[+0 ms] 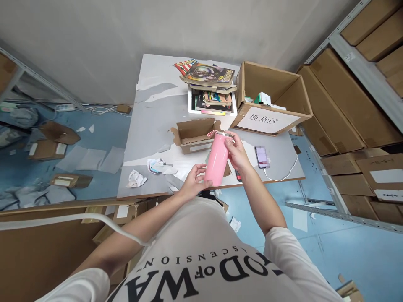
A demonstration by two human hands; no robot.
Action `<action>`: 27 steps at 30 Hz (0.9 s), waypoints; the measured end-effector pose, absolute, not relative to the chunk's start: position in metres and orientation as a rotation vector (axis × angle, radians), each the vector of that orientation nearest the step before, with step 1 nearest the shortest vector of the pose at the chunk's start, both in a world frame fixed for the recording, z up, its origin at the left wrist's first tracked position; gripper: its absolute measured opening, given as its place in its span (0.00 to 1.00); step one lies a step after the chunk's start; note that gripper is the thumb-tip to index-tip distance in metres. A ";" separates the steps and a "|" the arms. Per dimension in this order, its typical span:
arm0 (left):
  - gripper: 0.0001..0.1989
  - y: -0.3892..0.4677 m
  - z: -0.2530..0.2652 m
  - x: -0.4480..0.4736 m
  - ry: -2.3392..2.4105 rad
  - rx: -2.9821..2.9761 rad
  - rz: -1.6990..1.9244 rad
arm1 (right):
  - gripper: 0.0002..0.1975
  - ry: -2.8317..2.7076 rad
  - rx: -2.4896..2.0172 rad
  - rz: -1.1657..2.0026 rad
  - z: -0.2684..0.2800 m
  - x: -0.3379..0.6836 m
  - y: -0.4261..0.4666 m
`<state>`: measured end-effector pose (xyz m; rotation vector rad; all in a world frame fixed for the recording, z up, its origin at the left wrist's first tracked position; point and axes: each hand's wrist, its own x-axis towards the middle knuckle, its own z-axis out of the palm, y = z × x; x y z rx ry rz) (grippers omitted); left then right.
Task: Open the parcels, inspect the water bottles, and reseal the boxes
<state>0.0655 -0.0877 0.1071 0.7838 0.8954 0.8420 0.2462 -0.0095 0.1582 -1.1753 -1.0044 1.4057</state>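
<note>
A pink thermos bottle (216, 161) with a metallic top and a pink strap is held tilted above the front edge of the table. My left hand (195, 181) grips its lower end from the left, with the fingers curled against the side and base. Around the upper part, near the rim, my right hand (236, 152) is closed from the right. Just behind the bottle stands a small open cardboard box (195, 136) with torn flaps, its inside showing bare cardboard. A red and black object (238, 176) lies partly hidden beside my right wrist.
Crumpled paper (137, 179) lies on the left of the table (151, 121). Stacked magazines (209, 74) rest on a white bin (189, 102). A large carton (277, 82) with a handwritten label stands back right, and a phone (262, 157) with a cable lies in front. Box-filled shelving flanks the right.
</note>
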 end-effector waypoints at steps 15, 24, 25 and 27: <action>0.29 -0.095 0.113 0.060 0.691 0.626 0.885 | 0.44 -1.200 -1.049 1.451 0.150 0.248 -0.021; 0.33 -0.095 0.117 0.067 0.602 0.596 0.721 | 0.40 -1.022 -0.902 1.513 0.159 0.240 -0.024; 0.34 -0.095 0.114 0.068 0.659 0.666 0.768 | 0.39 -0.963 -0.920 1.471 0.159 0.239 -0.023; 0.37 -0.096 0.109 0.070 0.816 0.822 0.856 | 0.38 -0.868 -0.979 1.419 0.157 0.238 -0.021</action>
